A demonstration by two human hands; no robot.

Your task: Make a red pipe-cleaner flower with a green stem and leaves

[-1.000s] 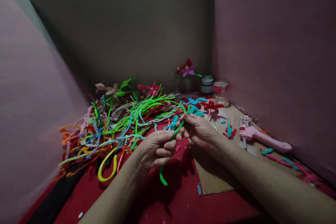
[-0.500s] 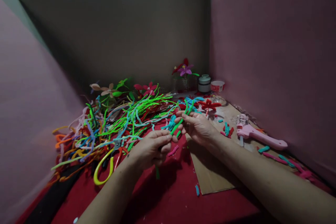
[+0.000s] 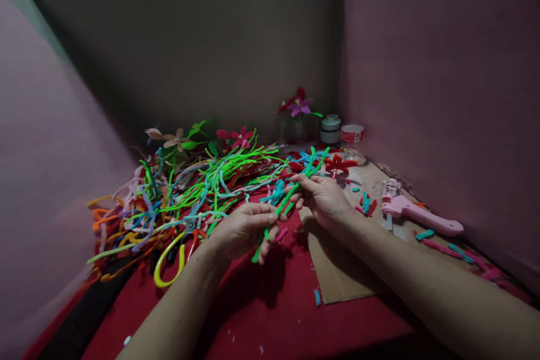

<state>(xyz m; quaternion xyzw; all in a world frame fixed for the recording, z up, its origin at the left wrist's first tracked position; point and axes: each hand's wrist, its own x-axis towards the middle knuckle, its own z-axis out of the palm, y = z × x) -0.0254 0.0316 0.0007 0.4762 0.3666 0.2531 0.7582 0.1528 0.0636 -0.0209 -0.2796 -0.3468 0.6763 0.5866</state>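
Green pipe cleaners (image 3: 288, 197) run slantwise between my two hands, above the red cloth. My left hand (image 3: 248, 226) pinches them near their lower end, thumb over fingers, and green ends stick out below it. Higher up, my right hand (image 3: 323, 197) grips the same pipe cleaners between thumb and fingers; their tips fork apart above it. How many strands I hold is hard to make out. Just behind the hands lies a blue pipe-cleaner bundle (image 3: 277, 192). A pink snippet (image 3: 281, 234) lies on the cloth beside my left fingers.
A heap of coloured pipe cleaners (image 3: 228, 180) spreads to the left, with yellow-handled scissors (image 3: 182, 259) at its front. On the right are a cardboard sheet (image 3: 337, 275) and a pink glue gun (image 3: 422, 216). Pipe-cleaner flowers (image 3: 300, 107), a lidded jar (image 3: 330, 129) and walls stand behind.
The green pipe cleaners now reach farther above my right hand, with their tips spread more. My left fingers have loosened somewhat, and the green ends below that hand show more clearly.
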